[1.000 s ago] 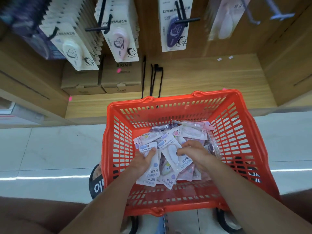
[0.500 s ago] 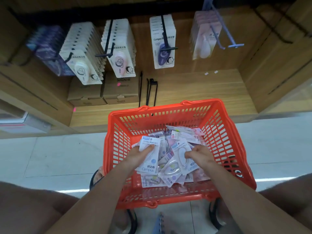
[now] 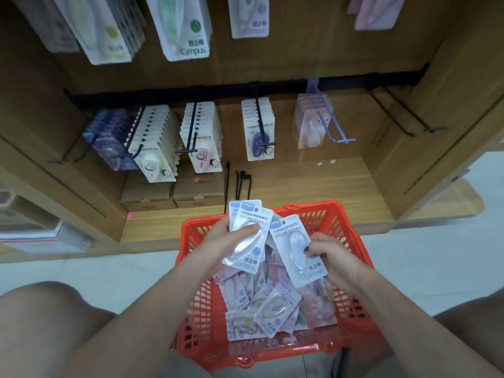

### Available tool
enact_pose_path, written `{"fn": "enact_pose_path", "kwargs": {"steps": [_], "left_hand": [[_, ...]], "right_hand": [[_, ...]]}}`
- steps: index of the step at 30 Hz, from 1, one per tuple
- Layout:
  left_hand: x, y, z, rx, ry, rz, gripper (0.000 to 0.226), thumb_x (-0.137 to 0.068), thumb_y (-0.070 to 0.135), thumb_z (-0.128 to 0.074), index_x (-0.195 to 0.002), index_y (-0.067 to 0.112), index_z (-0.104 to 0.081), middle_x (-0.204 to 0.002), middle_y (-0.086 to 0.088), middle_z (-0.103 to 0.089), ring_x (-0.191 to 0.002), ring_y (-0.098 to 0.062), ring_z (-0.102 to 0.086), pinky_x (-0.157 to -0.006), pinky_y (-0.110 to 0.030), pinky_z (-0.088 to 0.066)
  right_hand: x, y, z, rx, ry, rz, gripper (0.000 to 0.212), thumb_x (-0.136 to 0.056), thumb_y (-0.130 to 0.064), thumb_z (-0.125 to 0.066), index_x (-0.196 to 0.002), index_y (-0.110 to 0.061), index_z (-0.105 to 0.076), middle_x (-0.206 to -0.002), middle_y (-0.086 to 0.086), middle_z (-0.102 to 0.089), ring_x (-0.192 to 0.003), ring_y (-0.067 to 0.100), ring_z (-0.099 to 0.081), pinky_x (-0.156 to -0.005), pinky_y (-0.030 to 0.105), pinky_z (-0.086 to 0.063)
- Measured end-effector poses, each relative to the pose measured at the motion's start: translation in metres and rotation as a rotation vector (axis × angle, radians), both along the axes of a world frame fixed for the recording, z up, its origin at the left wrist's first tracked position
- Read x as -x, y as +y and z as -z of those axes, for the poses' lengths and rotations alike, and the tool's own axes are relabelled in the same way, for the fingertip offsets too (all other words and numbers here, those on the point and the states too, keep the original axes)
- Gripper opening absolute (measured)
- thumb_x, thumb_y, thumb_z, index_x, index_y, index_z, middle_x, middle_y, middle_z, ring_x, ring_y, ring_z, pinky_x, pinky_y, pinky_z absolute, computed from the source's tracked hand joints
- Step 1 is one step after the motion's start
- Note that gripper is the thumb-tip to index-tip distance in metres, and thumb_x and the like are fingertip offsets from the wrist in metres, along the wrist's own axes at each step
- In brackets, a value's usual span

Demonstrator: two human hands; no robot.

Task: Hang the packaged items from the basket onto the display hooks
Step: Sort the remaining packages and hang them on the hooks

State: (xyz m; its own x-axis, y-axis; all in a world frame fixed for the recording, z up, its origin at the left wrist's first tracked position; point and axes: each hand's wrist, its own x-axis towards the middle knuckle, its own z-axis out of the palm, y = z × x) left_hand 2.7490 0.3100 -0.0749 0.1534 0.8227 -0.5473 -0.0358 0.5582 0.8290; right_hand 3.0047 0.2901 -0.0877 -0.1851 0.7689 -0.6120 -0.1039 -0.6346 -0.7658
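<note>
The left hand [image 3: 218, 245] grips stacked white blister-packed correction-tape cards [image 3: 246, 236], long axis upright; the right hand [image 3: 331, 257] pinches another white card [image 3: 297, 251], tilted leftward, above the red plastic basket [image 3: 341, 222].

Stationery shop, packaged goods [image 3: 257, 129] on display hooks [image 3: 331, 124], shopping basket [image 3: 351, 241]

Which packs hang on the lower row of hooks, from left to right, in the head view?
Dark purple packs → white packs → pink packs → purple-blister packs → pale pink packs → empty black hooks.
</note>
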Motion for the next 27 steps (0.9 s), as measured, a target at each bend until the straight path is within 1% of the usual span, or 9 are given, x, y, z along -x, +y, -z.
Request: {"fn": "enact_pose_path", "kwargs": {"steps": [3,6,10,12,16,19,23,25,27], "left_hand": [[-0.008,0.006,-0.025,-0.044,-0.055,-0.003,0.043,-0.096,0.021,-0.075,-0.136,0.019,-0.062,-0.126,-0.010,-0.075,-0.113,-0.033,-0.074,-0.094,-0.050,-0.061],[-0.009,0.010,-0.047,-0.035,-0.144,-0.032,0.044,-0.096,0.024,-0.074,-0.137,0.026,-0.057,-0.130,-0.006,-0.074,-0.118,-0.030,-0.072,-0.098,-0.054,-0.058],[-0.005,0.016,-0.065,-0.113,-0.159,-0.048,0.050,-0.096,0.022,-0.074,-0.141,0.026,-0.053,-0.134,-0.009,-0.071,-0.119,-0.033,-0.071,-0.101,-0.059,-0.056],[-0.004,0.019,-0.074,-0.162,-0.152,-0.032,0.051,-0.098,0.020,-0.073,-0.143,0.026,-0.051,-0.136,-0.009,-0.070,-0.121,-0.033,-0.070,-0.103,-0.061,-0.054],[-0.003,0.021,-0.086,-0.156,-0.160,-0.006,0.052,-0.099,0.024,-0.073,-0.143,0.035,-0.049,-0.137,-0.002,-0.069,-0.122,-0.029,-0.070,-0.103,-0.061,-0.054],[0.000,0.020,-0.091,-0.132,-0.184,0.040,0.053,-0.098,0.028,-0.074,-0.143,0.040,-0.049,-0.141,0.001,-0.067,-0.125,-0.027,-0.068,-0.105,-0.057,-0.054],[0.000,0.020,-0.104,-0.113,-0.215,0.055,0.042,-0.105,0.022,-0.062,-0.141,0.042,-0.053,-0.135,0.002,-0.072,-0.119,-0.025,-0.072,-0.090,-0.045,-0.061],[0.002,0.021,-0.110,-0.111,-0.252,0.063,0.042,-0.106,0.024,-0.059,-0.144,0.041,-0.052,-0.136,0.002,-0.071,-0.121,-0.026,-0.071,-0.093,-0.045,-0.059],[0.003,0.022,-0.116,-0.110,-0.290,0.083,0.044,-0.104,0.027,-0.058,-0.146,0.039,-0.051,-0.138,0.000,-0.070,-0.125,-0.027,-0.069,-0.101,-0.050,-0.055]], "right_hand": [[0.001,0.002,-0.024,-0.077,0.057,-0.001,0.024,-0.062,-0.004,-0.063,-0.072,-0.014,-0.044,-0.073,0.008,-0.052,-0.064,0.020,-0.051,-0.056,0.033,-0.037],[0.005,0.004,-0.042,-0.153,0.075,-0.015,0.021,-0.066,-0.003,-0.064,-0.079,-0.009,-0.050,-0.078,0.010,-0.061,-0.066,0.019,-0.061,-0.055,0.031,-0.047],[0.012,0.008,-0.060,-0.183,0.113,-0.033,0.017,-0.090,0.013,-0.052,-0.089,-0.004,-0.054,-0.086,0.014,-0.070,-0.075,0.022,-0.072,-0.057,0.033,-0.056],[0.016,0.008,-0.065,-0.180,0.130,-0.064,0.020,-0.093,0.015,-0.047,-0.100,-0.001,-0.057,-0.092,0.015,-0.073,-0.083,0.024,-0.074,-0.063,0.035,-0.059],[0.023,0.009,-0.073,-0.185,0.161,-0.117,0.030,-0.081,0.006,-0.059,-0.110,0.000,-0.059,-0.100,0.018,-0.072,-0.092,0.029,-0.073,-0.073,0.041,-0.061],[0.025,0.008,-0.075,-0.188,0.167,-0.147,0.034,-0.072,-0.002,-0.060,-0.106,-0.001,-0.060,-0.104,0.017,-0.072,-0.095,0.030,-0.073,-0.075,0.042,-0.059],[0.022,0.014,-0.082,-0.220,0.111,-0.195,0.041,-0.074,-0.003,-0.061,-0.113,0.007,-0.057,-0.104,0.014,-0.074,-0.094,0.028,-0.073,-0.070,0.035,-0.058],[0.020,0.019,-0.089,-0.240,0.084,-0.212,0.047,-0.076,-0.003,-0.061,-0.120,0.011,-0.054,-0.109,0.017,-0.073,-0.097,0.030,-0.073,-0.073,0.037,-0.057],[0.018,0.024,-0.094,-0.258,0.070,-0.233,0.049,-0.077,-0.003,-0.060,-0.126,0.005,-0.056,-0.118,0.019,-0.072,-0.102,0.032,-0.072,-0.079,0.042,-0.056]]}}
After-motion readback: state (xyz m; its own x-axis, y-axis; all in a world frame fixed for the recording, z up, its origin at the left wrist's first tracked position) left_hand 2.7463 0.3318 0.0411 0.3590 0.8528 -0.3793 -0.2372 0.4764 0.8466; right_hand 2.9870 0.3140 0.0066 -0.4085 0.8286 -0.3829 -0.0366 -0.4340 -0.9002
